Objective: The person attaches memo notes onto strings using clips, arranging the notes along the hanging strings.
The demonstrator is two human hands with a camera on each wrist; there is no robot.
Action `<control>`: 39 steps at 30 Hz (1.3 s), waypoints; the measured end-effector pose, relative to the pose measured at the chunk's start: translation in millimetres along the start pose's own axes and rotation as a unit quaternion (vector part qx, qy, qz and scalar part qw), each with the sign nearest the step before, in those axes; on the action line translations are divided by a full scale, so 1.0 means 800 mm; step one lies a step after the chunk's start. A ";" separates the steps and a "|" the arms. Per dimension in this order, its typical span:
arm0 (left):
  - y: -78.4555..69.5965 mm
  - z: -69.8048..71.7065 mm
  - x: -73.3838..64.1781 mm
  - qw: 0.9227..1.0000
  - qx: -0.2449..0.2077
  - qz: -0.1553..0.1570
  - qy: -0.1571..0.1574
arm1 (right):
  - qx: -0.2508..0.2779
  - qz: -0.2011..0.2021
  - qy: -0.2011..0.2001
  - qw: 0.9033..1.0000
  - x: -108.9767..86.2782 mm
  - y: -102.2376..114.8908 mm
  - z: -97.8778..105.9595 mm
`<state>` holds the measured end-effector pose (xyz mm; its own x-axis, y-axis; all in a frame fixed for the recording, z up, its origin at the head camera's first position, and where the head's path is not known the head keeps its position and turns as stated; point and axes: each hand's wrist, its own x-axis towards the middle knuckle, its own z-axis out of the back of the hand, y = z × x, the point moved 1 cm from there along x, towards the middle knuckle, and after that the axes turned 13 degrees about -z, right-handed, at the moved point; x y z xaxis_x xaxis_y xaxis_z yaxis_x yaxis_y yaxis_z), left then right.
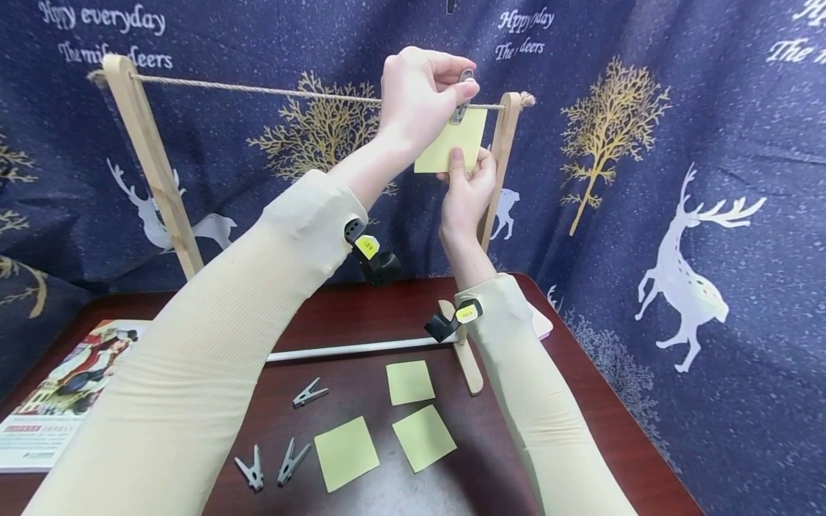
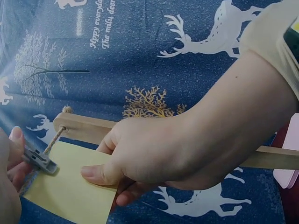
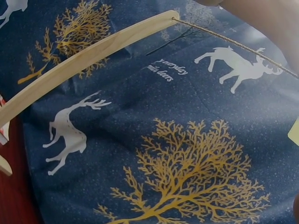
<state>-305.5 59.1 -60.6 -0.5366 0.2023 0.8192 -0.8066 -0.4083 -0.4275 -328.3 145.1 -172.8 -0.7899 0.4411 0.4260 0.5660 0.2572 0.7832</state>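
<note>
My left hand (image 1: 419,97) pinches a grey clothespin (image 1: 460,112) at the rope (image 1: 258,87), near the right post. The clothespin's jaws lie over the top edge of a yellow sticky note (image 1: 445,149). Below it, my right hand (image 1: 470,193) holds the note's lower part, with the thumb on the front and fingers behind. In the left wrist view, the clothespin (image 2: 42,159) overlaps the note (image 2: 70,182) beside the rope; the left hand is partly cut off. Only a corner of the note (image 3: 294,133) appears in the right wrist view.
Three sticky notes (image 1: 347,453) and three clothespins (image 1: 292,461) lie on the dark red table (image 1: 361,315). The rope runs between two wooden posts (image 1: 155,165), joined low down by a white rod (image 1: 361,349). A picture booklet (image 1: 71,394) lies left; patterned cloth (image 1: 645,143) hangs behind.
</note>
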 end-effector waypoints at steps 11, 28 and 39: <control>0.001 0.003 -0.001 1.000 -0.004 0.013 0.020 | 0.019 -0.005 0.006 1.000 0.001 0.001 -0.001; -0.010 0.013 -0.014 0.998 0.055 -0.025 0.030 | 0.034 -0.028 0.032 0.999 -0.009 -0.013 0.002; -0.007 0.029 -0.044 0.996 0.042 -0.081 -0.017 | 0.016 -0.054 0.028 0.998 -0.019 -0.031 0.006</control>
<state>-276.7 33.4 -78.0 -0.3909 0.2414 0.8882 -0.8575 -0.4463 -0.2561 -329.5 136.4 -200.7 -0.8582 0.3612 0.3648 0.4834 0.3294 0.8111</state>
